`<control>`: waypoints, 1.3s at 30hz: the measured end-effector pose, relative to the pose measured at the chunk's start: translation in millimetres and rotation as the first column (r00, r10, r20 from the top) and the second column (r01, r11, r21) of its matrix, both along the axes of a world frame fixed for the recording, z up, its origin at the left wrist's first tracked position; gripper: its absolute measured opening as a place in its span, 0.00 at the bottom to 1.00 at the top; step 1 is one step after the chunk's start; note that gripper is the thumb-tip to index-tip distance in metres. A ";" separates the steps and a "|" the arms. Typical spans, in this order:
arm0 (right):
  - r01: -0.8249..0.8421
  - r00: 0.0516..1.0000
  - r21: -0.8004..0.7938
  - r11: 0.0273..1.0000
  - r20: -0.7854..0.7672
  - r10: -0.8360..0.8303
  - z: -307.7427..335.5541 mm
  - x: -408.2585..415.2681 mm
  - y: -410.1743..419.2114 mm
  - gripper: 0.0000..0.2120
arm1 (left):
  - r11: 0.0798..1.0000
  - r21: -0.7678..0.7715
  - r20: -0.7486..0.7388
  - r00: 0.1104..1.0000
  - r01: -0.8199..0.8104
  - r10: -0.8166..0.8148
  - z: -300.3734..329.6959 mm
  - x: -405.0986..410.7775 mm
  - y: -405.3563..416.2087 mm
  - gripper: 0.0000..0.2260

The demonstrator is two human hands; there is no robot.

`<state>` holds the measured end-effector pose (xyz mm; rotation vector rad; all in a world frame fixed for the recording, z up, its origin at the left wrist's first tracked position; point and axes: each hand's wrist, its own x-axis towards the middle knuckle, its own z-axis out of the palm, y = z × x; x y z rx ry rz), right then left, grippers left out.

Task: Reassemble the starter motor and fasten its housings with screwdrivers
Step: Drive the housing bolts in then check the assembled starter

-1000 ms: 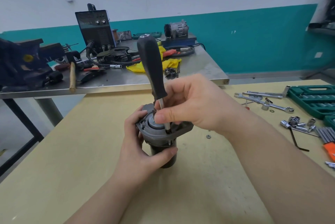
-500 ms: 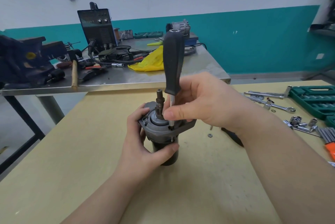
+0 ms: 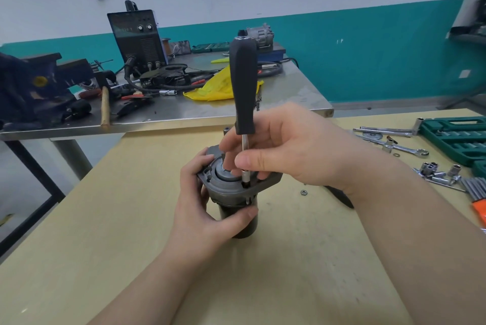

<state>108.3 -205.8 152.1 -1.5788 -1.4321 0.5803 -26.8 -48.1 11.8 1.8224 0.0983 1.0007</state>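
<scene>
Standing upright near the middle of the pale wooden table (image 3: 105,259), the starter motor (image 3: 238,194) shows its grey flanged housing on top and its dark cylindrical body below. The left hand (image 3: 202,209) grips that body — thumb curled across the front, fingers wrapped round the far side up by the flange. A screwdriver (image 3: 244,93) with a dark handle stands almost vertical, its tip down at a hole in the flange's near edge. The right hand (image 3: 292,151) pinches the bare metal shaft low down, between thumb and fingertips, well below the handle. Just right of the motor a small nut (image 3: 304,192) lies loose on the wood. Further right sit wrenches (image 3: 394,144), a cluster of sockets (image 3: 434,171) and a green socket case (image 3: 457,138). Behind — on a steel workbench (image 3: 289,93) — are a dark welding machine (image 3: 136,38), a blue vise (image 3: 34,88), a wooden-handled hammer (image 3: 105,106) and a yellow plastic bag (image 3: 218,85).
</scene>
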 end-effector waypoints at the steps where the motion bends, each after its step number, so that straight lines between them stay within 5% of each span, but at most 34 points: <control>1: -0.011 1.000 -0.014 1.000 0.004 0.011 0.9 -0.4 -2.3 0.10 | 1.000 0.000 -0.002 1.000 -0.002 0.002 -0.1 -0.1 -0.1 0.42; 9: 0.092 0.994 -0.021 0.996 0.059 -0.090 2.8 2.0 1.3 0.08 | 1.000 0.010 0.013 1.000 0.015 -0.015 -0.2 0.2 0.9 0.42; 14: -0.038 0.999 -0.059 0.998 0.004 0.038 2.0 0.7 -5.9 0.12 | 1.000 0.006 0.014 1.000 0.011 -0.011 -0.9 0.2 0.6 0.42; 19: 0.051 0.996 -0.025 0.998 0.069 -0.049 3.5 2.3 -1.2 0.04 | 1.000 0.020 0.018 1.000 0.019 -0.019 -2.2 1.2 0.8 0.42; 26: -0.045 0.999 -0.084 0.995 0.016 0.047 5.7 7.1 -10.2 0.12 | 1.000 0.014 0.022 0.999 0.024 -0.024 -1.7 1.2 0.5 0.42; 31: 0.051 0.991 -0.072 0.996 0.129 -0.042 3.7 5.5 -2.4 0.07 | 1.000 0.013 0.019 1.000 0.021 -0.021 -1.8 0.4 0.0 0.43; 35: -0.030 0.999 -0.075 0.997 0.021 0.032 5.7 5.5 -8.5 0.11 | 0.999 0.030 0.019 1.000 0.017 -0.017 -1.7 0.0 0.3 0.43; 39: 0.003 0.998 -0.074 0.997 0.069 0.003 4.7 5.9 -7.3 0.09 | 1.000 0.015 0.021 1.000 0.013 -0.013 -0.8 -0.1 -0.8 0.43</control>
